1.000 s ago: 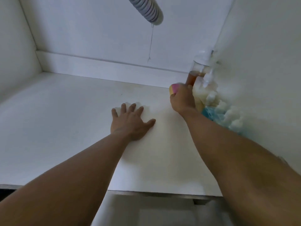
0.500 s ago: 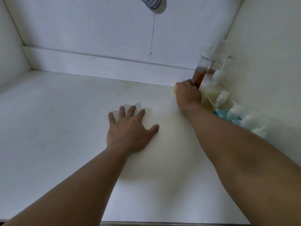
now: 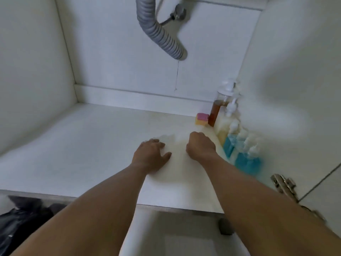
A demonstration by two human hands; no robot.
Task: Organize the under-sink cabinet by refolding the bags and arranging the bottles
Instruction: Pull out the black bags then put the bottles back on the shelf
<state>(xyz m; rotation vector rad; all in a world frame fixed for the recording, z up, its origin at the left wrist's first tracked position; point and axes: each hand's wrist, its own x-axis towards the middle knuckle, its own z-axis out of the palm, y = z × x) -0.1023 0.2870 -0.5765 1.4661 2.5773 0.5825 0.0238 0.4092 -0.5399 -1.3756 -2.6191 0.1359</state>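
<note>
Row of pump bottles (image 3: 224, 133) on the cabinet floor (image 3: 83, 145), set against the right wall. The long axis of the row runs from the back right corner toward the front edge. Each bottle stands upright with its white pump head at the top; the nozzle directions are too blurred to read. From back to front: an amber bottle (image 3: 214, 115) with a clear upper part, a pale yellow bottle (image 3: 222, 133), then blue bottles (image 3: 247, 162) nearest the front.

A pink-and-yellow sponge (image 3: 202, 119) lies just beside the amber bottle, on its left, near the back edge.

The right hand (image 3: 200, 146) rests on the cabinet floor just left of the yellow and blue bottles, apart from them and in front of the sponge. Its fingers are curled under; whether they hold anything cannot be told. The left hand (image 3: 151, 156) lies palm down near the middle of the floor, fingers slightly bent, thumb spread, gripping nothing. The two hands are close together but not touching.

A grey ribbed hose (image 3: 160, 36) hangs from above at the back. A metal hinge (image 3: 284, 183) sits on the right wall near the front edge. A black bag (image 3: 20, 224) lies crumpled below the front edge, at lower left.
</note>
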